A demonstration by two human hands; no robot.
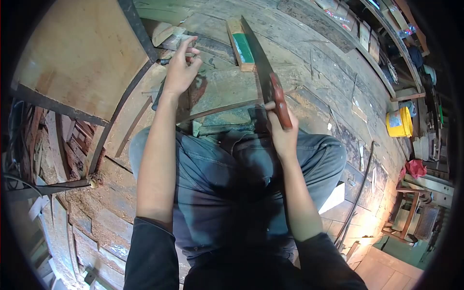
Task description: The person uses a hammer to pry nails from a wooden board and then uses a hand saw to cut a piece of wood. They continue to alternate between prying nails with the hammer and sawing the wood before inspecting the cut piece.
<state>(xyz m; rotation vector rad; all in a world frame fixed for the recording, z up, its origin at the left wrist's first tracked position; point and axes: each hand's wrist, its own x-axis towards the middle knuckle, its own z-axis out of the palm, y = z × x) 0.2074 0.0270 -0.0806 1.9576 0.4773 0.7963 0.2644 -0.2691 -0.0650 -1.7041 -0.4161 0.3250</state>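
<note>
My right hand [282,128] is closed round the red-brown wooden handle of a hand saw [262,63]. The saw's dark blade points forward, its tip beside a short wooden block [240,46] with a green and white patch. To the left, my left hand [182,67] is raised with its fingers curved and apart, holding nothing. Below and beside it a dark-handled tool [158,96] lies partly hidden by the wrist. A flat board [224,92] with greenish stains lies between my hands, in front of my crossed legs.
A large pale panel [82,53] with a dark frame stands at the left. Wood scraps [58,140] and sawdust lie below it. At the right are a yellow bucket [399,122], a red cloth [416,168] and shelving. A long dark rod [363,193] lies on the plank floor.
</note>
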